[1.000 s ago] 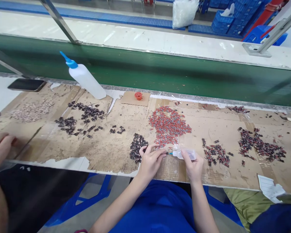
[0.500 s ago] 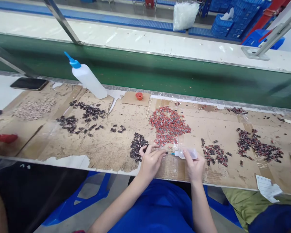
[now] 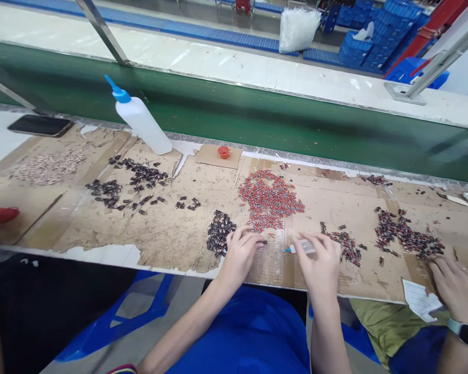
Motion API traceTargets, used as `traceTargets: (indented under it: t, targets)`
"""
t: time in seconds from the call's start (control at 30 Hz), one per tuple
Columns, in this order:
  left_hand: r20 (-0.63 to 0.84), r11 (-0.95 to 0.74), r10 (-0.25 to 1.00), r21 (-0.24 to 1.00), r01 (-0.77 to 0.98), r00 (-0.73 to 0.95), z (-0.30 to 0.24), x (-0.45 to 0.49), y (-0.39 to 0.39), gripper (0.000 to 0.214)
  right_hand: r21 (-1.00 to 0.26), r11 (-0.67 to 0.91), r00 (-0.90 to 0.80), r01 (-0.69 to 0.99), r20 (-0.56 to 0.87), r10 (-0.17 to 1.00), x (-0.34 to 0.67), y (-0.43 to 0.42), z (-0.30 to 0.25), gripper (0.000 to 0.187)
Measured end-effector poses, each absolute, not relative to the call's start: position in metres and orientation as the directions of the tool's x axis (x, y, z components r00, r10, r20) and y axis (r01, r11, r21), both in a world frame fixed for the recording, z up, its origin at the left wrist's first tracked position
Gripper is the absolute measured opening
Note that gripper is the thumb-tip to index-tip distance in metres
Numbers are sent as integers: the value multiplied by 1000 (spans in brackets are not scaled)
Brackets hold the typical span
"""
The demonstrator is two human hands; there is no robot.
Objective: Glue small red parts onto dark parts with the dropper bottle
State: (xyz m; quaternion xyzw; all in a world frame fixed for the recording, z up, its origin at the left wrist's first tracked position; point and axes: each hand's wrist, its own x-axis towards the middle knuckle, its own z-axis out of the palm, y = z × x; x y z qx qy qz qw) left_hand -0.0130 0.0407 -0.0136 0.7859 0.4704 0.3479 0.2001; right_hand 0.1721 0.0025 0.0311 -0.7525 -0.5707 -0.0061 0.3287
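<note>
My left hand (image 3: 241, 253) pinches a small black part (image 3: 263, 242) at its fingertips, just right of a heap of black parts (image 3: 220, 232). My right hand (image 3: 322, 257) is around a small clear bottle (image 3: 307, 246) with a thin blue tip pointing left. Thumb and fingers partly hide this bottle, so how firmly it is gripped is unclear. A pile of small red-and-black parts (image 3: 271, 200) lies just beyond both hands. One loose red piece (image 3: 271, 235) rests between them.
A large white squeeze bottle (image 3: 144, 122) with blue nozzle leans at the back left. Behind the hands sits a red cap (image 3: 223, 152) on cardboard. More assembled parts (image 3: 409, 232) lie right, beside a co-worker's hand (image 3: 458, 283). A phone (image 3: 41, 125) is far left.
My right hand and the small bottle have shifted right, away from the black part in my left hand. A co-worker's hand has come in from the right.
</note>
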Motion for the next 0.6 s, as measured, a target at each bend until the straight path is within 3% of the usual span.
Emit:
traceTargets:
  t: [0.13, 0.27, 0.33, 0.43, 0.5, 0.6]
  targets:
    - [369, -478, 876, 754, 451, 310, -8, -25, 45, 17, -493, 1, 136, 870, 241, 961, 154, 28, 21, 22]
    - [382, -450, 891, 808, 379, 244, -4, -31, 47, 18, -511, 16, 77, 859, 161, 984, 149, 46, 19, 19]
    - [393, -439, 898, 820, 366, 197, -4, -31, 47, 17, -588, 41, 71, 808, 166, 984, 150, 48, 21, 18]
    - [388, -420, 907, 840, 343, 162, -2, -29, 48, 17, -803, 51, 122, 593, 152, 981, 151, 44, 26, 15]
    - [378, -415, 909, 848, 328, 174, -1, -26, 49, 16, -920, -13, 181, 392, 63, 981, 150, 40, 30, 17]
    - [373, -420, 906, 852, 312, 201, 3, -22, 50, 17, -974, -132, 202, 182, -95, 975, 150, 37, 34, 22]
